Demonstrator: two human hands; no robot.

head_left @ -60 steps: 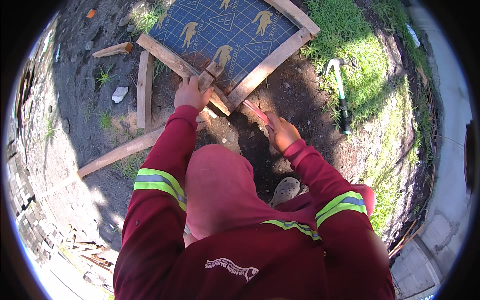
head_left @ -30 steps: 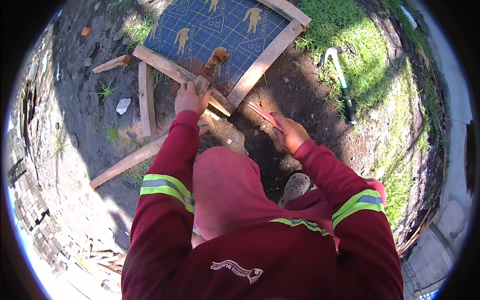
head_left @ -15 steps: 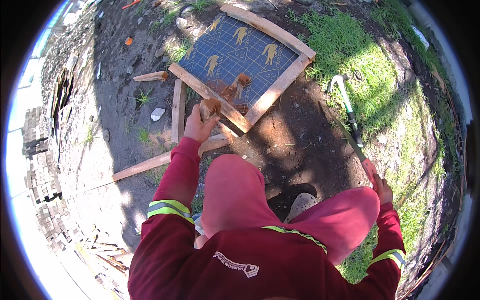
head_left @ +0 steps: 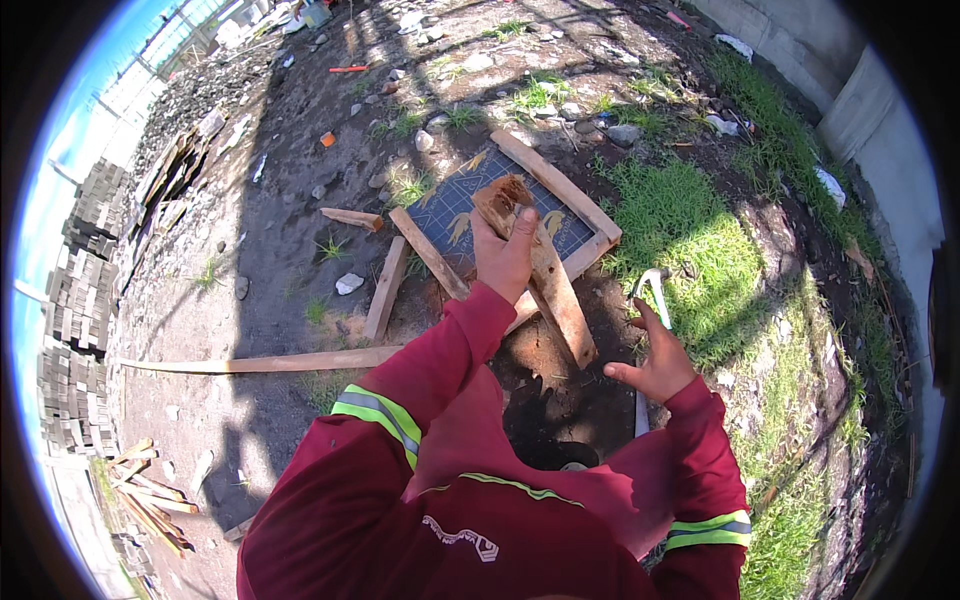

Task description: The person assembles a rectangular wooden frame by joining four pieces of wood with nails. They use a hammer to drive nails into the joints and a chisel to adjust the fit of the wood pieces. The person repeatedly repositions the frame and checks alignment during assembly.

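Observation:
My left hand (head_left: 503, 258) is wrapped round a short wooden block (head_left: 560, 295), its rough brown end up by my thumb and its other end slanting down to the right. The block is raised in front of a dark blue board (head_left: 440, 205) edged with wooden battens (head_left: 550, 180). To the right, my right hand (head_left: 655, 358) is empty, with thumb and fingers spread towards the block's lower end. A hammer (head_left: 654, 290) lies on the grass just beyond my right fingers, its handle mostly hidden. A narrow strip of the saw blade (head_left: 641, 412) shows below my right hand; its handle is out of sight.
A long batten (head_left: 260, 362) lies on the soil at left, with a shorter piece (head_left: 387, 288) and a small offcut (head_left: 352, 217) nearby. Stacked blocks (head_left: 80, 300) and a pile of wood scraps (head_left: 150, 495) stand farther left. A concrete wall (head_left: 885, 150) runs along the right.
My right hand has let go of the saw and come up and inward, opening. My left hand has lifted the wooden block and brought it right. The view has tilted up.

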